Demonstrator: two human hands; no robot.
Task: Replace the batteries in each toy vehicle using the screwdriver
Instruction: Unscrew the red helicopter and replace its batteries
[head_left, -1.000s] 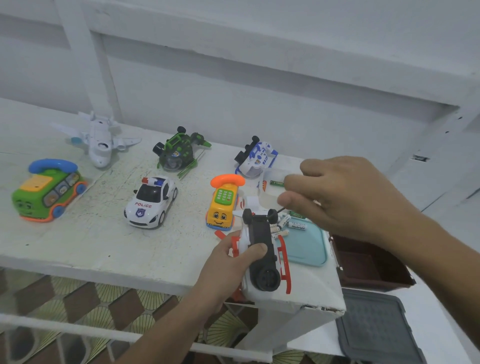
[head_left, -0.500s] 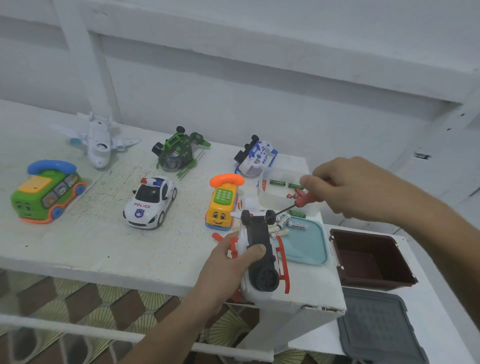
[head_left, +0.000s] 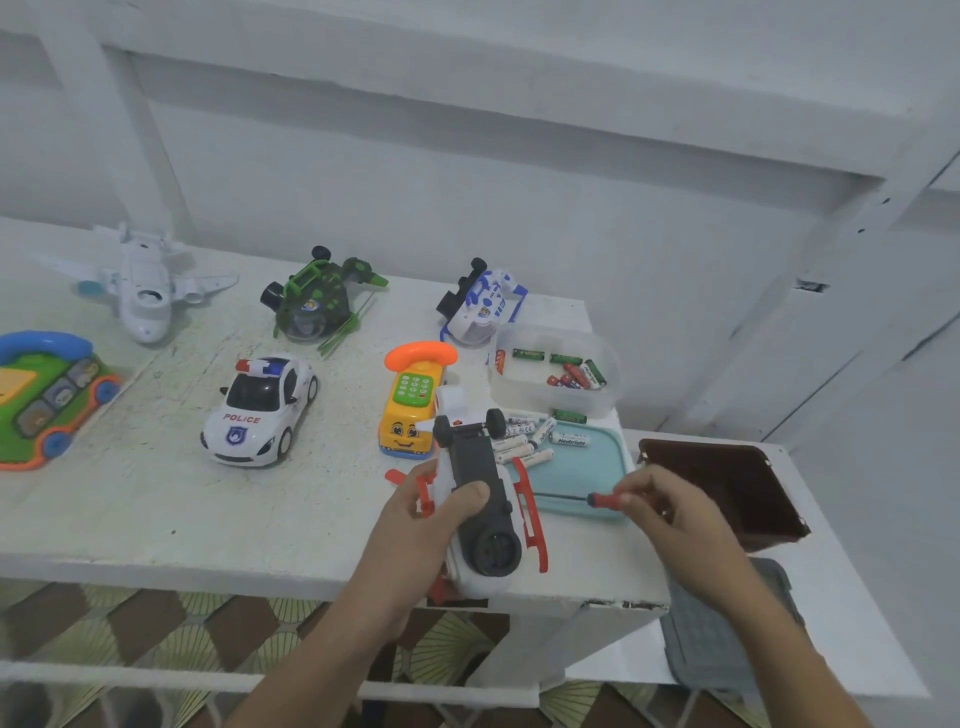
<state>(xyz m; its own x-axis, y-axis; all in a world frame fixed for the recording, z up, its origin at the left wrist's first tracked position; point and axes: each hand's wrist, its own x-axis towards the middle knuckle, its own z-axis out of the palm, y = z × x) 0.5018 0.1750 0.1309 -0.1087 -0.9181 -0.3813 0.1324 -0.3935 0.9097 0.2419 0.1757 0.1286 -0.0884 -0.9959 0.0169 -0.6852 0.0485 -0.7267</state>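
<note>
Toy vehicles (head_left: 260, 410) stand in two rows across your bench (head_left: 130, 509), and the one you are working on is the white-and-red helicopter (head_left: 470, 457) at the front edge, turned belly-up with its dark underside facing you. Your left hand (head_left: 415, 525) is clamped round its body, thumb across the dark panel. Behind it lies the teal tray (head_left: 597, 467) with loose white batteries (head_left: 519, 447), and beyond that the clear tub (head_left: 545, 402) of green and red cells (head_left: 571, 374). Your right hand (head_left: 675, 514) pinches the red-handled screwdriver (head_left: 597, 500) in its fingertips, with the shaft lying level, pointing left, tip just beside the toy's red skid and not on the underside.

By the look of it you are at the unscrewing step, with the battery cover not yet opened. The screw itself is too small to make out. Next, tilt the driver upright, find the screw head on the panel, seat the tip squarely, and keep the toy braced so it cannot roll off the edge.
</note>
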